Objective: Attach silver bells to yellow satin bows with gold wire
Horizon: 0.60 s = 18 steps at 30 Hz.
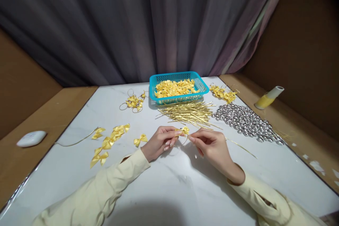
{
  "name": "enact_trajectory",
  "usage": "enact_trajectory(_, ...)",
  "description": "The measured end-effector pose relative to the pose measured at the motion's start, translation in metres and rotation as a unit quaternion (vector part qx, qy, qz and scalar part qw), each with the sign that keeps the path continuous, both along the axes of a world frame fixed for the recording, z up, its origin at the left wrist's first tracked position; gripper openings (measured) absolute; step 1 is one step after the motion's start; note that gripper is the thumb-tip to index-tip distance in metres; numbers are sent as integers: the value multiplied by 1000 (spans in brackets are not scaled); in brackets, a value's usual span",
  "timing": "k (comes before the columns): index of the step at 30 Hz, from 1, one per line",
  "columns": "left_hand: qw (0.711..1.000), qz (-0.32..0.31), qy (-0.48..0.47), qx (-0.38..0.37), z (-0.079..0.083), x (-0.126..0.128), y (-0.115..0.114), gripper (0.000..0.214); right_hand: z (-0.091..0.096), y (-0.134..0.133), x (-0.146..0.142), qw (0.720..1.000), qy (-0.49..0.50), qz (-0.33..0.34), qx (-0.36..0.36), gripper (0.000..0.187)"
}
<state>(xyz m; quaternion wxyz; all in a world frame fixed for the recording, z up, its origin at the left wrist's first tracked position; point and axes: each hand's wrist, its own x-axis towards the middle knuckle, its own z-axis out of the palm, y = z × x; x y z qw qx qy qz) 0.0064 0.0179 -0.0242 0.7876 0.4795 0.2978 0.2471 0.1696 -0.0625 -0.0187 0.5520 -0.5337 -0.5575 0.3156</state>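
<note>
My left hand (163, 140) is closed, its thumb and fingertips pinching a yellow satin ribbon bow (185, 130). A small silvery bead shows at the bow's near side, partly covered by fingers. Facing it, my right hand (210, 143) pinches a thin gold cord (182, 144), which curves in a loop below the bow between both hands. A length of gold cord also sticks out to the right from behind my right hand. Beside my left wrist lies a loose yellow bow (140, 140).
Behind my hands is a pile of gold cords (188, 112), with a blue basket (180, 97) of bows beyond it. Silver rings or beads (246, 120) spread to the right. Bows with cord loops (135, 103) sit left of the basket. A yellow-white cone (269, 98) stands far right; a white mouse-shaped object (31, 138) lies left.
</note>
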Motion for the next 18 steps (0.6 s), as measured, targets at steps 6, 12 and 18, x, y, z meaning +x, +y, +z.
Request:
enact_trajectory(6, 1000, 3, 7, 4, 0, 0, 1, 17, 1, -1, 0, 1000, 1, -5, 6, 14)
enact_trajectory(12, 1000, 5, 12, 4, 2, 0, 1, 17, 0, 1, 1, 1000, -9, -6, -3, 14)
enact_trajectory(18, 1000, 6, 12, 5, 0, -1, 1, 17, -1, 0, 1, 1000, -10, -2, -6, 14)
